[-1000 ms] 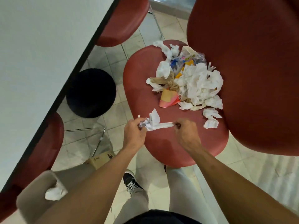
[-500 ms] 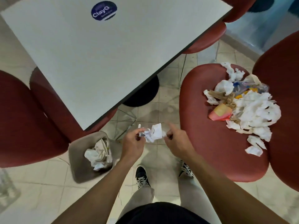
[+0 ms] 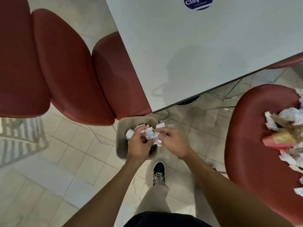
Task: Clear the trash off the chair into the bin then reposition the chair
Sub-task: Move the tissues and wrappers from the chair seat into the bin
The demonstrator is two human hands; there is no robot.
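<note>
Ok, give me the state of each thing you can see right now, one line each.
left hand: over the bin, fingers curled on the crumpled paper
right hand: pinching the same paper
crumpled paper: held above the bin
bin: upright, on the floor, paper inside
chair: trash piled on its seat
trash pile: on the chair

A big white bench [image 3: 188, 51] has a round blue sticker [image 3: 198, 3] near its far edge. Two red chairs [image 3: 54, 71] stand beside it on the pale tiled floor [image 3: 54, 177]. A striped rug [image 3: 18, 138] lies at the left.
</note>
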